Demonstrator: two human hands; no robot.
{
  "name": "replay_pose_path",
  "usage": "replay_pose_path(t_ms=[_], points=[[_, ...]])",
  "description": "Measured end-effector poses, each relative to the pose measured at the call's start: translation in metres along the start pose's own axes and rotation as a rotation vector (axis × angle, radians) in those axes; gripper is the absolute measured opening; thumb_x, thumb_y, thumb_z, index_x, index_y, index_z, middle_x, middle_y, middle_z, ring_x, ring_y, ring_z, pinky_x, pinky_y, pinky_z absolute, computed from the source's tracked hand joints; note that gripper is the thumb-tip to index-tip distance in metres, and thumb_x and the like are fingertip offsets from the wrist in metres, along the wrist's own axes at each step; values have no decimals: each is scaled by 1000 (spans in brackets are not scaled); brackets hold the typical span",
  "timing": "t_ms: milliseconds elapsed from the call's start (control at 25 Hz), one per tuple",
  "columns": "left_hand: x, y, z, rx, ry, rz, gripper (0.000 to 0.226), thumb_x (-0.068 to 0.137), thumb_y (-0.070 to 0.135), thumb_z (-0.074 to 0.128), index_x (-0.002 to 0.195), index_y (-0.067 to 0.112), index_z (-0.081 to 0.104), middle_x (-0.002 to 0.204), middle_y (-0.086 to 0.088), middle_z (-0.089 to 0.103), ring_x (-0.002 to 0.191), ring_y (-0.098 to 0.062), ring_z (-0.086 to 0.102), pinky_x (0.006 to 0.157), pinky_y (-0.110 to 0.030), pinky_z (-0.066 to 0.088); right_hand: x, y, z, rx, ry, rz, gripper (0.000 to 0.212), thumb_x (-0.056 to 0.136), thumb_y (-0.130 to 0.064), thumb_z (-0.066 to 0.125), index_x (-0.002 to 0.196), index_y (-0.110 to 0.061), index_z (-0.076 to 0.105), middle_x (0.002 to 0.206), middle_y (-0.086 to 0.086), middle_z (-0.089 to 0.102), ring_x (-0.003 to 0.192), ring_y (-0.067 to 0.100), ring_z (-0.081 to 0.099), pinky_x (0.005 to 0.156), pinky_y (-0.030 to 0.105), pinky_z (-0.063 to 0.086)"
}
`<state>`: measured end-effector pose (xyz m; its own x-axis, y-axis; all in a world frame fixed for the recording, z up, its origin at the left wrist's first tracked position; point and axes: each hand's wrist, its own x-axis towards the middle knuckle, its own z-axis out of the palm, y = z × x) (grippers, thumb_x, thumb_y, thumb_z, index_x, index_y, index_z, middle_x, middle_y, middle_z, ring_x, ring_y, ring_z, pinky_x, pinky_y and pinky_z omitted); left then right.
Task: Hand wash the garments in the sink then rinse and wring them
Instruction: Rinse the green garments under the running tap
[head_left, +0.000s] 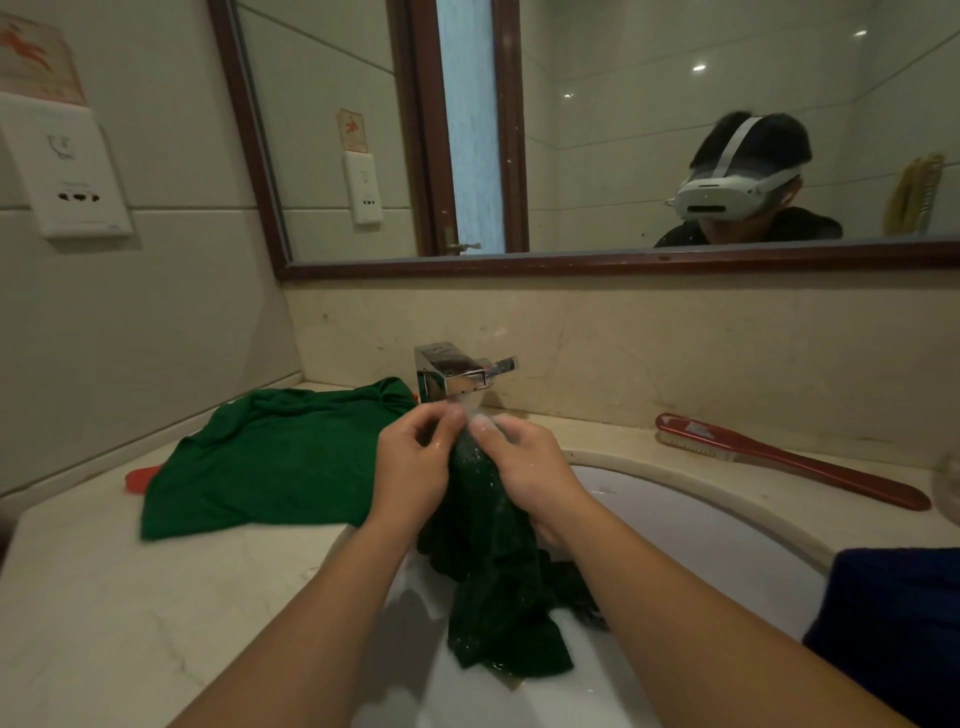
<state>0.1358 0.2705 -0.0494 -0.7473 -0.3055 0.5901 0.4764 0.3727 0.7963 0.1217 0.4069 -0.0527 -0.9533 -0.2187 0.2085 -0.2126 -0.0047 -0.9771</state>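
A wet dark green garment (493, 577) hangs down into the white sink (691, 525), its lower end lying in the basin. My left hand (413, 467) and my right hand (524, 467) both pinch its top end just under the chrome faucet (452, 371), where water runs onto my fingertips. Foam flecks dot the cloth. A second green garment (270, 462) lies spread on the counter left of the sink.
A red scrub brush (779, 460) lies on the counter to the right. A dark blue cloth (898, 623) sits at the sink's right edge. Something red (140, 478) peeks from under the spread garment. A mirror and a wall dispenser (67, 166) are behind.
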Motion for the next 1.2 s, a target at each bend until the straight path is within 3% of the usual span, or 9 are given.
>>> replay_pose_path(t_ms=[120, 400, 520, 600, 720, 840, 1000, 1080, 1200], points=[[-3, -3, 3, 64, -74, 32, 16, 98, 22, 66, 109, 18, 77, 102, 10, 75, 95, 0, 68, 86, -18, 53, 3, -4, 2, 54, 80, 1, 23, 104, -43, 56, 116, -30, 72, 106, -4, 77, 104, 16, 71, 97, 46, 58], [-9, -3, 4, 11, -265, -38, 35, 105, 24, 53, 138, 16, 60, 131, 11, 63, 121, 3, 57, 98, -5, 40, 8, -7, 3, 219, 110, 39, 27, 102, -45, 60, 112, -26, 76, 106, 3, 79, 104, 27, 74, 95, 53, 59], [-12, 0, 5, -63, -343, -101, 29, 109, 27, 43, 128, 20, 63, 112, 22, 67, 109, 3, 61, 89, -9, 43, 9, -7, 1, 271, 95, 60, 26, 104, -39, 60, 110, -20, 76, 101, 8, 79, 98, 28, 76, 93, 53, 60], [-13, 0, 4, -46, -352, -108, 26, 108, 27, 45, 118, 18, 68, 97, 17, 70, 96, -2, 66, 79, -13, 47, 8, -5, -1, 194, 101, 66, 25, 104, -40, 60, 110, -21, 75, 99, 6, 79, 96, 26, 76, 91, 50, 61], [-6, -5, 4, 136, -265, -49, 24, 106, 25, 50, 101, 13, 71, 90, -1, 69, 85, -18, 65, 71, -29, 47, 6, -3, -2, -9, 103, 15, 29, 104, -41, 59, 122, -23, 70, 108, 0, 75, 103, 19, 71, 86, 38, 59], [0, -5, 4, 134, -145, -139, 26, 105, 25, 53, 118, 11, 71, 110, -6, 72, 99, -20, 65, 80, -25, 45, 4, -1, -2, -182, 53, 7, 25, 105, -43, 54, 122, -26, 61, 106, -7, 68, 96, 8, 65, 72, 24, 51], [-1, -6, 2, 207, 6, -2, 26, 104, 21, 55, 124, 11, 70, 111, 2, 70, 103, -16, 64, 90, -25, 47, -1, 14, 5, -201, -63, 158, 49, 102, -57, 52, 137, -23, 55, 121, 1, 70, 110, 20, 67, 95, 42, 56], [0, -6, 0, 200, 65, 24, 23, 103, 20, 58, 120, 13, 72, 107, 5, 70, 101, -16, 65, 87, -22, 46, 1, 17, 8, -217, -10, 106, 40, 105, -50, 51, 135, -25, 55, 120, 0, 68, 108, 18, 66, 94, 42, 56], [2, -6, -5, 206, 95, 24, 23, 102, 25, 59, 120, 17, 73, 112, 6, 72, 104, -12, 64, 89, -20, 46, 5, 4, 4, -142, 167, -29, 18, 106, -42, 54, 119, -30, 58, 116, -8, 65, 102, 7, 61, 84, 30, 53]])
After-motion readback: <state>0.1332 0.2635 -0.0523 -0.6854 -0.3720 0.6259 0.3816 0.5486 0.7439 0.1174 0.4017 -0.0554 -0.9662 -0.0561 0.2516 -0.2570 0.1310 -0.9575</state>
